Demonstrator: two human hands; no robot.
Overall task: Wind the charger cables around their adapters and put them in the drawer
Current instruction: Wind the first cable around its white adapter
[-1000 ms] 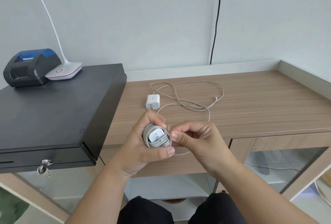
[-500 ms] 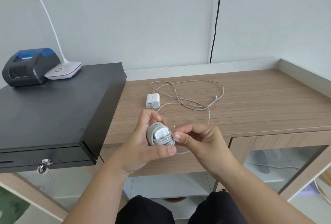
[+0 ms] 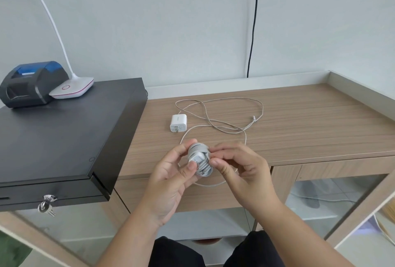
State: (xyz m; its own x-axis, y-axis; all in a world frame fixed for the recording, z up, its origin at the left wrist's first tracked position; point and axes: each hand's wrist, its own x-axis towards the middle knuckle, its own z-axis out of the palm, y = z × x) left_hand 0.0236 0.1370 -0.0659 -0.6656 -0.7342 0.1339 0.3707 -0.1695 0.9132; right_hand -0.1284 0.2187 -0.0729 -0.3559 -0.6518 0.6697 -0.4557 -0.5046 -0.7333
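1. Nearest the camera, the left hand (image 3: pixel 171 183) holds the wound charger (image 3: pixel 199 160) above the front edge of the wooden countertop (image 3: pixel 299 130); thumb and fingers are curled around the bundle from the left.
2. The wound charger is a white adapter almost covered by pale grey cable in tight, overlapping turns — only one flat white face shows between the coils.
3. The right hand (image 3: pixel 239 166) meets the bundle from the right, thumb and forefinger pinching the cable at its edge, the other fingers loosely curled behind.
4. A short loose loop of the same cable hangs below the hands, in front of the counter's front edge.
5. Farther back, near the middle of the countertop, lies the second adapter (image 3: pixel 178 123) — white, blocky, lying flat with its prongs facing the front edge.
6. Its loose cable (image 3: pixel 222 117) sprawls to the right and behind it in wide, crossing loops.
7. At the left edge sits the black cash drawer (image 3: pixel 59 138), closed, with keys (image 3: pixel 47 204) hanging from its front lock.
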